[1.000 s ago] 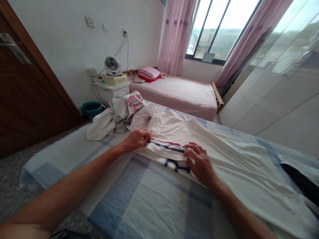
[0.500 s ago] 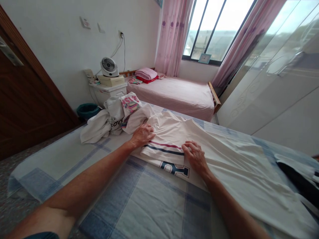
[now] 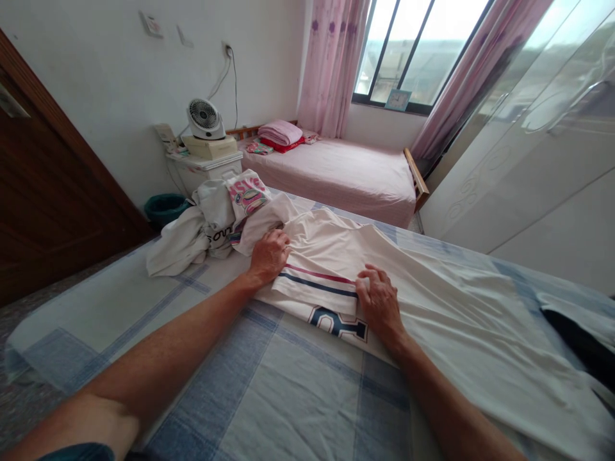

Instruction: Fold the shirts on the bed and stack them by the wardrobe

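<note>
A cream-white T-shirt (image 3: pixel 331 240) lies partly folded on the blue-and-white checked bedspread (image 3: pixel 283 384). One sleeve with a red and a navy stripe is laid across its body, and part of a navy printed letter shows below the sleeve hem. My left hand (image 3: pixel 270 256) rests on the shirt at the sleeve's left edge, fingers lying on the cloth. At the striped hem's right end, my right hand (image 3: pixel 380 301) presses down with slightly bent, parted fingers. The rest of the shirt stretches wrinkled to the right, beyond my right forearm.
Rumpled white clothes (image 3: pixel 216 218) with printed patterns are heaped left of the shirt. A black-and-white garment (image 3: pixel 576 339) lies at the right edge. Beyond are a pink bed (image 3: pixel 336 169), a fan (image 3: pixel 205 118) on a cabinet, a teal bin (image 3: pixel 166 208) and a white wardrobe (image 3: pixel 538 186).
The view has shifted slightly. My left hand has slid a little left along the shirt and my right hand a little right, with the striped sleeve still laid flat between them.
</note>
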### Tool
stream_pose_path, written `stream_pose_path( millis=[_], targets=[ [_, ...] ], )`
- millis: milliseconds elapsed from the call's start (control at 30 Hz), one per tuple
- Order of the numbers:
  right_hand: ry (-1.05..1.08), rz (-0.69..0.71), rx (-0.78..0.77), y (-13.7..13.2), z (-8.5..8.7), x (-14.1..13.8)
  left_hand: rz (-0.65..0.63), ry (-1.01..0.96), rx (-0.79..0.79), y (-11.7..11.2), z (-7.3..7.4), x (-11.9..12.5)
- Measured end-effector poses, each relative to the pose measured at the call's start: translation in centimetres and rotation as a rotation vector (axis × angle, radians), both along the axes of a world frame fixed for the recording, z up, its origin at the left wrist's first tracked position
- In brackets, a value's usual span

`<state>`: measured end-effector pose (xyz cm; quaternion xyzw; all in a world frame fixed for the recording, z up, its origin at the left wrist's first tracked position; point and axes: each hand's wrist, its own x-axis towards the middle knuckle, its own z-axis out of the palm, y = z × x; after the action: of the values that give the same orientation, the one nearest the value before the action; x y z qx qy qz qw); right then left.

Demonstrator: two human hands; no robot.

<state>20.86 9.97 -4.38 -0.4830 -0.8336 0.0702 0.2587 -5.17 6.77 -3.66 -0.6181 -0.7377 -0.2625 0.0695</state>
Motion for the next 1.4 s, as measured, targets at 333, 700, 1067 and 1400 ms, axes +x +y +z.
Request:
stream_pose_path(
  millis=[333,700,1067,1400],
  targets=[
    [-0.348,0.320,-0.016,-2.5,-0.8,0.1,-0.352,0.197,-0.269,-2.3,-1.6,3.3],
    [-0.153,-0.404,0.043,9.2,3.4,17.8,-0.257,0.219,-0.166,4.9,3.0,0.0],
    [-0.400,-0.422,-0.036,19.1,1.1,26.5,-0.189,0.213,-0.232,18.0,0.9,-1.6],
    [-0.371,-0.620,-0.086,22.3,1.2,28.6,-0.062,0.194,-0.230,17.6,-2.2,-1.1]
  ],
)
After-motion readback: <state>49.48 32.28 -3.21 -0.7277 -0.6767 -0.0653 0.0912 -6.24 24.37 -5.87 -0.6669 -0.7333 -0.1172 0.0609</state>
